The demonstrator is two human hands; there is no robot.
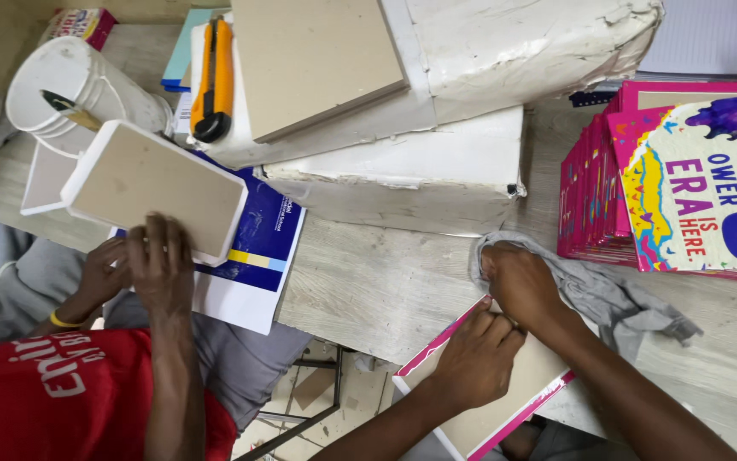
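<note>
Right hand (526,286) on pink-edged board cover (488,401), grey cloth (608,294).

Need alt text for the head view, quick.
The person's left hand and right hand press a pink-edged board cover at the table edge, the right beside a grey cloth. A co-worker's hands hold another board.

Head view: I see from one head-worn camera, above the wooden table (386,282); facing steeply down
Range: close; my left hand (475,358) and right hand (522,286) sit low-centre
Overlap: single view; nothing shared
</note>
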